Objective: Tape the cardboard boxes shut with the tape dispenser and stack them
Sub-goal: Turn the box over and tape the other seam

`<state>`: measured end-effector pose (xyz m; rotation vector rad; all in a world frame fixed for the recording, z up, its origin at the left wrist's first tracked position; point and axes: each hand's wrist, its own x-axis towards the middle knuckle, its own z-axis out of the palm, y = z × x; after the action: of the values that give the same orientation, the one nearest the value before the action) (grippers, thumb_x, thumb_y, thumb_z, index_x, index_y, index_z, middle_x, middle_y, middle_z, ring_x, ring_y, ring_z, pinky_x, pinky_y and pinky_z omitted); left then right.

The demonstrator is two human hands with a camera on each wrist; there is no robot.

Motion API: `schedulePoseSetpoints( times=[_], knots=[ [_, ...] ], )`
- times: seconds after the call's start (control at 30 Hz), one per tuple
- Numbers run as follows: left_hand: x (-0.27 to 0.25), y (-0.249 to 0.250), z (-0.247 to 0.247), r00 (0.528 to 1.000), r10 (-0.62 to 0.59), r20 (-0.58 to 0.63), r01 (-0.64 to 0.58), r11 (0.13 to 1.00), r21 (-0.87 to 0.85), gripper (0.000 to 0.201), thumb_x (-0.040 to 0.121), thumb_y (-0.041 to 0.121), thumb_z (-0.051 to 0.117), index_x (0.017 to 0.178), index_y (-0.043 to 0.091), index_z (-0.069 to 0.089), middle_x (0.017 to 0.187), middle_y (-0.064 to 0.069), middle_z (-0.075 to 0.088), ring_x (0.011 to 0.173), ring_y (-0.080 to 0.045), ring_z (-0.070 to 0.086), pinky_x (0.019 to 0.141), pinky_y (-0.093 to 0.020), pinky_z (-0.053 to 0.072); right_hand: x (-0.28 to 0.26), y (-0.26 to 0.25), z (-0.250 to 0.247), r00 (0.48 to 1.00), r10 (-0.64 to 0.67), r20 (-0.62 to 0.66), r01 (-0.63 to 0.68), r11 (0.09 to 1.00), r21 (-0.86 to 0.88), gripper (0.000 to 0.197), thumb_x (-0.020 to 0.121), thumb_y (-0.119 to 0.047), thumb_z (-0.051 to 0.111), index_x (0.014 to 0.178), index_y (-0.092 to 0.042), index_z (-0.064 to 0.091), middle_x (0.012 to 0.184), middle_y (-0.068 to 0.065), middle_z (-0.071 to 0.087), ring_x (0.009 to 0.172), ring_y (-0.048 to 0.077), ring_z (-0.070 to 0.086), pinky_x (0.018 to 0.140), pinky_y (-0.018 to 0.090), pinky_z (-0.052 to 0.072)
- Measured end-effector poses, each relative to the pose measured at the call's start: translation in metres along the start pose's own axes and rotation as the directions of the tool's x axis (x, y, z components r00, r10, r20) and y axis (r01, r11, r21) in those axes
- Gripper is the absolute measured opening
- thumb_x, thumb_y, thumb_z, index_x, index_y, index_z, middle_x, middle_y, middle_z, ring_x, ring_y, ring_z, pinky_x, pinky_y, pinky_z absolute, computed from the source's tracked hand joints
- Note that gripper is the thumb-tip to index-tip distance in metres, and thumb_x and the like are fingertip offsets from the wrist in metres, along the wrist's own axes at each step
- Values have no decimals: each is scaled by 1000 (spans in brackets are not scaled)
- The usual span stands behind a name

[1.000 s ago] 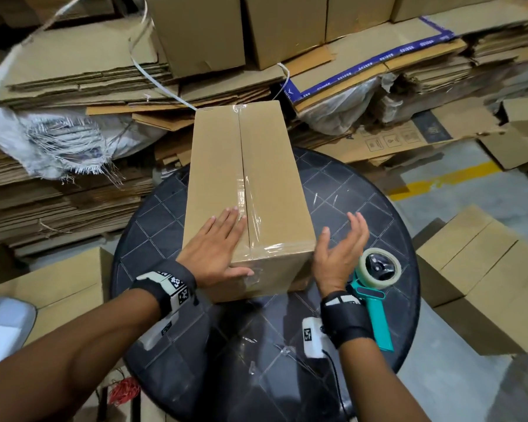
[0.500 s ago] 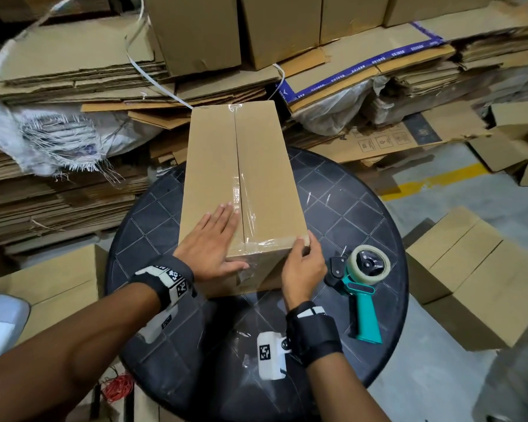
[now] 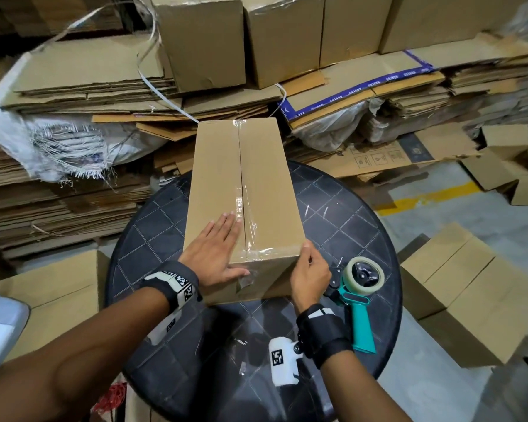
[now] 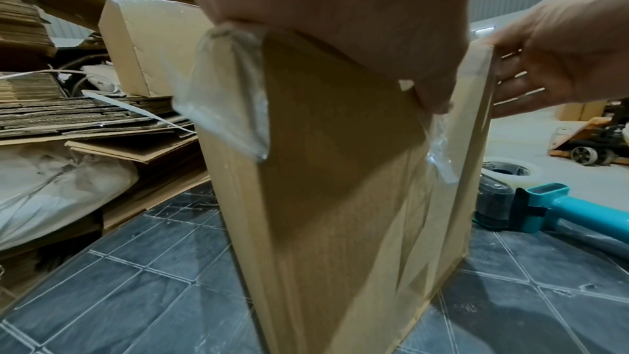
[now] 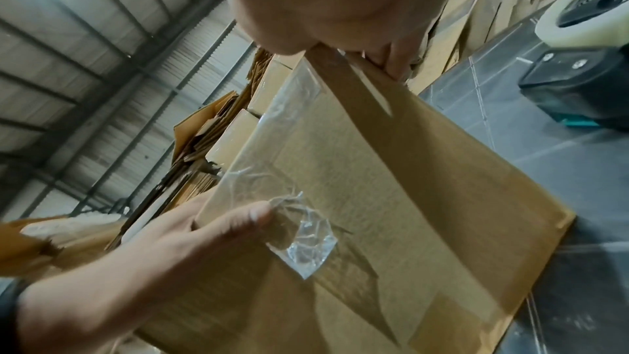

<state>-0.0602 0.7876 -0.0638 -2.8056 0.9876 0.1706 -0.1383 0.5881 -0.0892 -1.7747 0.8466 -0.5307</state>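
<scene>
Both hands have stayed on the box (image 3: 244, 190) since half a second ago, and the box leans a bit more. One second ago the right hand (image 3: 310, 277) was off the box and spread wide. Now it grips the near right corner, thumb on top and fingers curled down the side. The left hand (image 3: 215, 254) lies flat on top with straight fingers, and its thumb presses the loose end of tape (image 3: 246, 277) on the front.

One box sits on the round black table (image 3: 348, 226). One tape dispenser (image 3: 358, 287) with a teal handle lies on the table just beside the right hand. Two more closed boxes (image 3: 470, 287) sit on the floor to the right. Three big boxes (image 3: 205, 41) stand on the flat cardboard stacks (image 3: 73, 83) behind.

Only the wrist views show the front of the box close up, with crinkled tape stuck on it. The left wrist view shows a pallet jack (image 4: 592, 144) far off. The right wrist view shows the metal roof (image 5: 102, 50).
</scene>
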Motion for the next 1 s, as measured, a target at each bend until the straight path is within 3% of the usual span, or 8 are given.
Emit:
schedulePoseSetpoints(
  times=[0.13, 0.23, 0.4, 0.5, 0.57, 0.7, 0.8, 1.0],
  knots=[
    [-1, -2, -1, 999, 9, -32, -10, 999, -45, 114, 81, 90, 7, 159, 8, -4, 166, -13, -8, 154, -26, -7, 126, -42, 0, 14, -3, -7, 982, -118, 146, 146, 970, -197, 35, 104, -27, 47, 127, -6, 65, 125, 18, 66, 117, 37, 60, 95, 41, 46],
    [-7, -5, -3, 993, 16, -114, -36, 984, -177, 106, 84, 84, -4, 160, 12, 10, 167, -8, 7, 155, -21, 4, 126, -37, 2, 28, -13, -9, 887, -302, 350, 436, 799, -414, 50, 104, -39, 45, 148, -15, 44, 161, 13, 31, 152, 29, 21, 121, 50, 18],
    [-22, -13, 6, 918, -199, -342, 60, 925, -376, 79, 101, 62, 8, 149, 10, 44, 155, -10, 42, 147, -24, 34, 124, -42, 18, 60, -34, -5, 447, -482, 754, 883, 373, -286, 70, 100, -60, 20, 147, -14, 45, 164, 12, 24, 154, 28, 10, 125, 47, 12],
    [-27, -11, 24, 743, -552, -380, 187, 715, -673, 50, 106, 36, 35, 141, 6, 54, 151, -10, 47, 144, -23, 39, 120, -28, 20, 75, -31, -1, 245, -389, 888, 962, 208, -175, 87, 94, -72, 5, 151, -15, 41, 165, 9, 21, 155, 23, 8, 126, 43, 7],
    [-24, -1, 33, 570, -774, -276, 195, 454, -869, 38, 105, 20, 46, 139, 7, 57, 150, -8, 49, 140, -19, 44, 115, -23, 27, 77, -30, 3, 224, -376, 899, 970, 176, -168, 89, 93, -74, 2, 151, -18, 40, 165, 8, 23, 155, 22, 11, 126, 41, 3],
    [-12, 19, 48, 196, -981, -5, -21, 1, -1000, 44, 104, 34, 41, 138, 13, 59, 137, -3, 62, 126, -18, 58, 104, -27, 44, 75, -25, 6, 237, -420, 876, 967, 190, -170, 76, 98, -67, 12, 147, -19, 45, 162, 9, 30, 153, 24, 19, 125, 44, 8],
    [-5, 27, 62, 115, -992, 48, -186, -69, -980, 50, 102, 39, 37, 138, 12, 58, 136, -3, 62, 127, -14, 57, 108, -31, 44, 75, -24, 7, 224, -452, 864, 969, 196, -149, 74, 99, -65, 12, 145, -19, 47, 161, 9, 33, 152, 24, 21, 124, 43, 9],
    [8, 47, 72, -60, -993, 99, -280, -79, -957, 59, 99, 40, 31, 145, 6, 48, 144, -10, 55, 132, -14, 51, 102, -7, 36, 82, -15, 12, 180, -501, 847, 983, 130, -132, 64, 103, -56, 21, 142, -17, 51, 157, 11, 41, 149, 27, 30, 121, 44, 15]
  ],
)
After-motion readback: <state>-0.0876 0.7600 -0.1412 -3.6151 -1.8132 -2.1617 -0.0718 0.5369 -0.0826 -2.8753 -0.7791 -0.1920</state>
